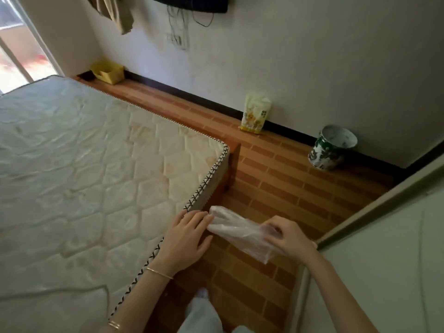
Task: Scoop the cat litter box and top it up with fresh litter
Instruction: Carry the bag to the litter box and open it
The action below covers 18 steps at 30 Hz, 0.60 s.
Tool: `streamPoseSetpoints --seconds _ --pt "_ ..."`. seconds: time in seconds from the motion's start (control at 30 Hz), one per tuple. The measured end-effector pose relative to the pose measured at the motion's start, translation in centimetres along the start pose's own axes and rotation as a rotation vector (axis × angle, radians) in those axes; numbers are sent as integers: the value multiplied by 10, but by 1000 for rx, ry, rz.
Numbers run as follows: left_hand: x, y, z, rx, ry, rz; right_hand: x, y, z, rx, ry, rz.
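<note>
While your right grip (288, 239) pinches one end of a crumpled clear plastic (237, 233) with curled fingers, your left grip (187, 236) lies with fingers straight, their tips touching the other end, just over the mattress (96, 152) corner. Well beyond the right grip, a yellow-and-white pouch (255, 114) stands upright on the floor (276, 183) against the wall (288, 56). Right of it sits a patterned bin (332, 147). Far beyond the left grip, a yellow box (108, 72) sits in the corner.
</note>
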State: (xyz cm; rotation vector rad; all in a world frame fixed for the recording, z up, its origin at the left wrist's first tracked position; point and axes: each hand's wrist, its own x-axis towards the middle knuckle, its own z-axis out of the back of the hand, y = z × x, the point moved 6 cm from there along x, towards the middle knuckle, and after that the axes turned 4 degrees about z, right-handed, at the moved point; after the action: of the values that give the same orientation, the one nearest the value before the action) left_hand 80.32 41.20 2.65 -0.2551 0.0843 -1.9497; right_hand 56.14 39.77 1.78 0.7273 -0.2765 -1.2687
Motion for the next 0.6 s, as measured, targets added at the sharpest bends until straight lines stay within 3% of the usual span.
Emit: streamPoseSetpoints --seconds 0.27,0.6 --pt "117 8 -31 -31 41 -145 62 -50 36 29 -81 -178" --pt "293 49 -15 -18 50 -222 176 -68 133 33 -186 -213"
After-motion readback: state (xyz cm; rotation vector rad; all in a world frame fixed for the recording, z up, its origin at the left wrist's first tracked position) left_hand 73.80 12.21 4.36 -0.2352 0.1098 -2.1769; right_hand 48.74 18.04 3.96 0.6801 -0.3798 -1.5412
